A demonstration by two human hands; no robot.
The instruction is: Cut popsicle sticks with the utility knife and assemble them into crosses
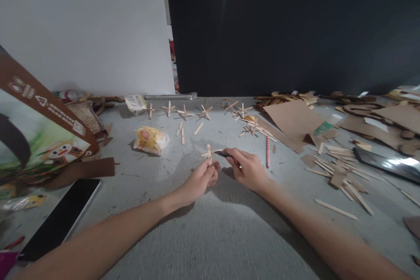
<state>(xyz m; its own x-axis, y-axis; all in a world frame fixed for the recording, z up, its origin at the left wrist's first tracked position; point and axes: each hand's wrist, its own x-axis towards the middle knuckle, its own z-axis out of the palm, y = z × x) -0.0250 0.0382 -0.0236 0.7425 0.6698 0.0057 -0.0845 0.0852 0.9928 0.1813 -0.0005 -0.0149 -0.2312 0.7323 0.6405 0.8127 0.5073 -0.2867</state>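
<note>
Near the middle of the grey tabletop, my left hand [201, 179] pinches the lower end of a small cross of wooden craft sticks [209, 152]. My right hand [247, 167] grips a slim dark tool [223, 154], its thin tip pointing left at the side arm of the cross. Fingers hide most of the tool, so its exact kind is unclear. Beyond my hands lie several loose craft sticks [198, 128] and a row of crossed-stick pieces [169, 108]. To the right of my right hand is a red patterned stick, perhaps a pencil [268, 152].
A yellow printed packet [151, 140] sits left of centre. Further left are a phone [61, 218] and a large printed bag [49, 140]. Rightward lie brown cardboard [292, 118], a glue stick [328, 124], a pile of craft sticks [352, 192] and another dark phone [390, 164].
</note>
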